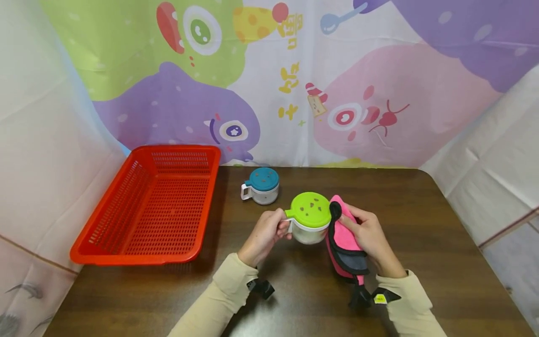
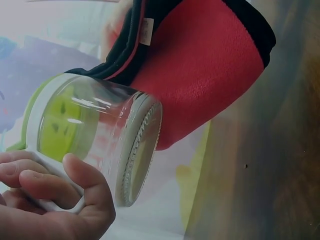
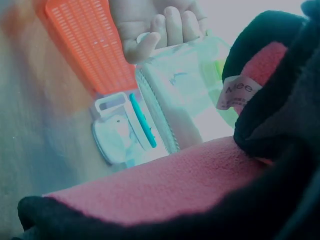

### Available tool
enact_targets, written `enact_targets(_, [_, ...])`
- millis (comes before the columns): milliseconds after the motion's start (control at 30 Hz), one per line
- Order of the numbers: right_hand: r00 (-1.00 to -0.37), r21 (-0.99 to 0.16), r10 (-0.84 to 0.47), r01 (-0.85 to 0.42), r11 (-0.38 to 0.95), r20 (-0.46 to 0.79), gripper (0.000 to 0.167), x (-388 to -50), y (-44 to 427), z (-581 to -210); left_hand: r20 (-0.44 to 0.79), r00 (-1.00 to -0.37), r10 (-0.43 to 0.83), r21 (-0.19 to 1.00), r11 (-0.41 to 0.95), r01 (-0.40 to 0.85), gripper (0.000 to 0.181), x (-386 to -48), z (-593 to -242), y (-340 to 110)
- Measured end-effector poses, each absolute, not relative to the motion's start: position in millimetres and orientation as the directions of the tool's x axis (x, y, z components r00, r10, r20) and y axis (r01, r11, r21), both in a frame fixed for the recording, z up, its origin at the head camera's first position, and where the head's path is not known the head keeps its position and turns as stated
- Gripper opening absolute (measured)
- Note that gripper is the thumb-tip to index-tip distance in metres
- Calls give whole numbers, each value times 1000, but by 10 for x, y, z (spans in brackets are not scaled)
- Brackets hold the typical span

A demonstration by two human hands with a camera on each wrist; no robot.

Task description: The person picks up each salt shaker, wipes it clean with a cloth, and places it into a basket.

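Note:
My left hand [image 1: 265, 234] grips the white handle of a clear glass jar [image 1: 309, 235] with a lime-green lid [image 1: 311, 209], held above the table. In the left wrist view the jar [image 2: 110, 130] lies sideways, fingers curled round its handle. My right hand [image 1: 370, 234] pinches a pink cloth item [image 1: 347, 236] with black edging, close against the jar's right side. A white tag [image 3: 240, 93] shows on the cloth in the right wrist view. Whether cloth and glass touch is hard to tell. The right hand is mostly hidden behind the cloth in the left wrist view.
A similar jar with a blue lid [image 1: 264, 179] stands on the table behind, its handle to the left. At the left sits a red plastic basket [image 1: 206, 206] with perforated walls. A cartoon-printed cloth [image 1: 286, 140] hangs behind the brown table [image 1: 421, 206].

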State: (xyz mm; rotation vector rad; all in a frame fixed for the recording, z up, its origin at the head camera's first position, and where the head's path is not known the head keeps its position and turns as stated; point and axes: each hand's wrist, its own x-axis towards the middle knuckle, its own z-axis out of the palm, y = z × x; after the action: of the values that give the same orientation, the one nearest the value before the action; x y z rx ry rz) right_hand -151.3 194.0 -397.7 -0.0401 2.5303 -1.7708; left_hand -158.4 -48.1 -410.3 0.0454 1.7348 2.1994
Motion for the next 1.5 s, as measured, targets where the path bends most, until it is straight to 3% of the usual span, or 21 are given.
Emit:
enact_targets(500, [-996,-951,-72,36,307,-61,45,-1538,1965,-4025,-169,-932,321,934,-250,-256,29,-1617,-4121,-517])
enact_targets(900, [-997,-934,-55,25,356,-47,45,-1495,1943,-4010,-176,-925,336,918,-284,-278,31,-1685,-4151,-531])
enact_targets(1500, [-999,-909,3,-48,415,54,44,-1346,1842,-4010,-185,-931,316,917,-286,-279,31,-1688,-4167,-527])
